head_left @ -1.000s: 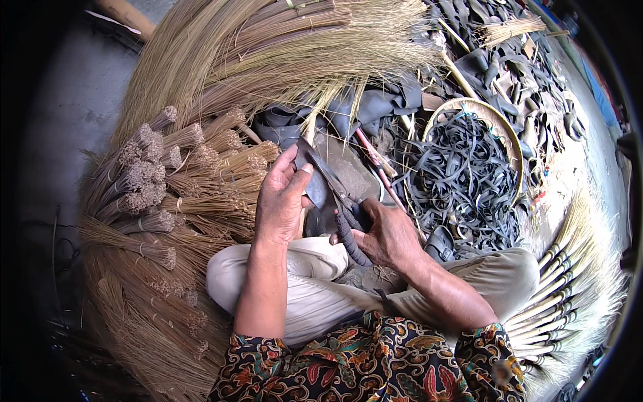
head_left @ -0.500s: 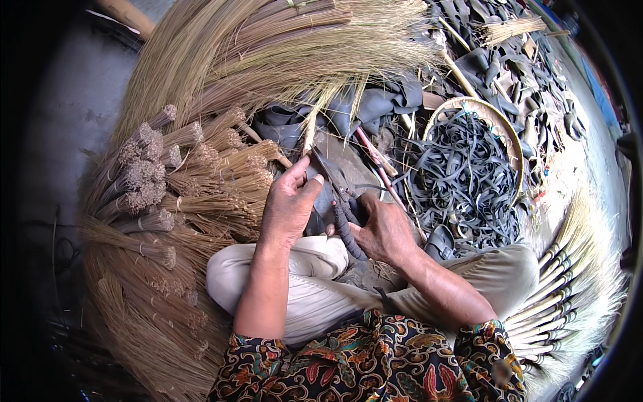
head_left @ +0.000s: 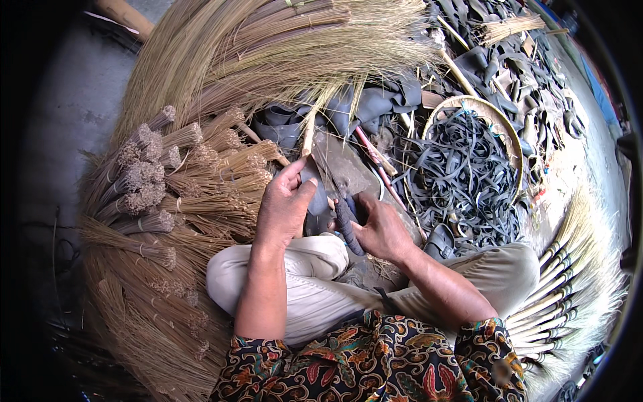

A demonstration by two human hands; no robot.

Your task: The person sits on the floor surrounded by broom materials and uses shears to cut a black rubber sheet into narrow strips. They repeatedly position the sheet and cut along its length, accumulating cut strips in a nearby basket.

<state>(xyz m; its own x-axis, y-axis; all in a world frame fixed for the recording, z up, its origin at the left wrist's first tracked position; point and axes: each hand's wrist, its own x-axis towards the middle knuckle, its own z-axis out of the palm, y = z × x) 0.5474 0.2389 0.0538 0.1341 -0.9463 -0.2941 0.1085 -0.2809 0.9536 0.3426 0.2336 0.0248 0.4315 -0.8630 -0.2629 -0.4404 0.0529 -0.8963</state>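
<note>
We're looking at a bare grey concrete floor (head_left: 63, 114) in soft daylight, with a wooden post (head_left: 124, 13) lying top left and the far edges fading into dark.

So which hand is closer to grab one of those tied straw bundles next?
Left, probably. The left hand sits right beside the tied tan straw bundles, while the right hand is on the far side, gripping a dark rubber strip.

bright even daylight, soft shadows, sharp centre, dark warped fisheye rim.
</note>
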